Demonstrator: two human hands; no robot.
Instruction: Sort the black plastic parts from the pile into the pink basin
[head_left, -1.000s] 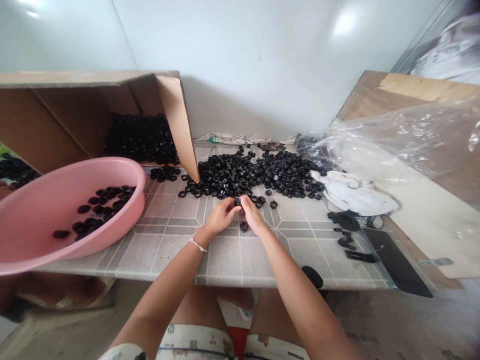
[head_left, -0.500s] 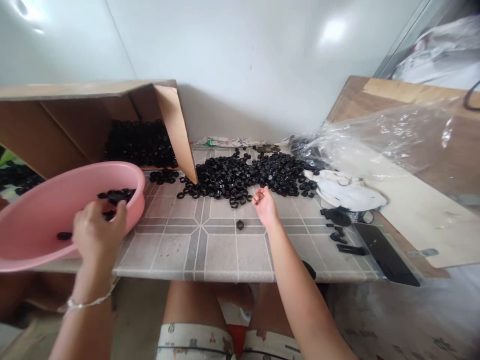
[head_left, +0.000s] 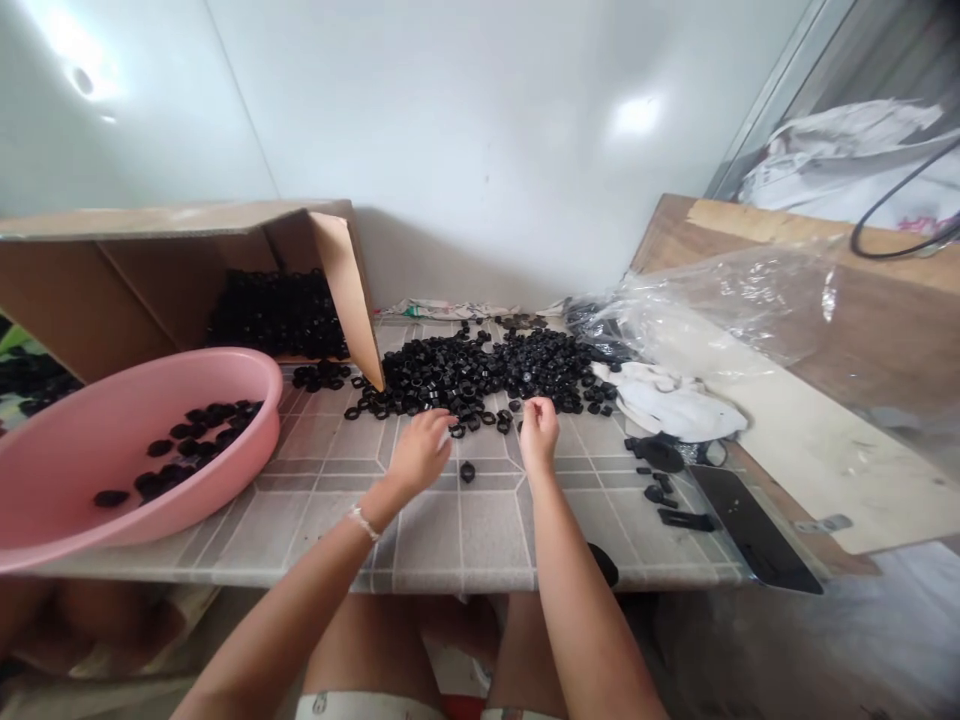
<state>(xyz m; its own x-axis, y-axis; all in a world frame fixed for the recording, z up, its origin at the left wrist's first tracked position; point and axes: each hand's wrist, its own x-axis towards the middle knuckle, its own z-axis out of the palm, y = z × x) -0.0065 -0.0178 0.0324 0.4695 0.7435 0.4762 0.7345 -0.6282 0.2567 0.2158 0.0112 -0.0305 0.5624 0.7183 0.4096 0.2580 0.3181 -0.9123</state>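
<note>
Many small black rings lie in a wide pile (head_left: 442, 370) at the back middle of the table. My left hand (head_left: 421, 450) is over the near edge of this pile, its fingers apart and nothing seen in them. To the right, my right hand (head_left: 538, 432) has its fingers pinched together at the pile's front edge; what they hold, if anything, is too small to name. One black piece (head_left: 468, 471) sits alone on the checked cloth between the hands. Several black parts (head_left: 196, 440) lie inside the pink basin (head_left: 142, 400) at the left.
Behind the basin, a cardboard box (head_left: 142, 282) on its side holds more black rings. On the right are a white cloth (head_left: 667, 400), a phone (head_left: 754, 528), small black pieces (head_left: 686, 520) and clear plastic film (head_left: 750, 300) over boards.
My left hand has left the basin and moved right to the pile's front edge. The fingers of my right hand have drawn together. The view has shifted slightly.
</note>
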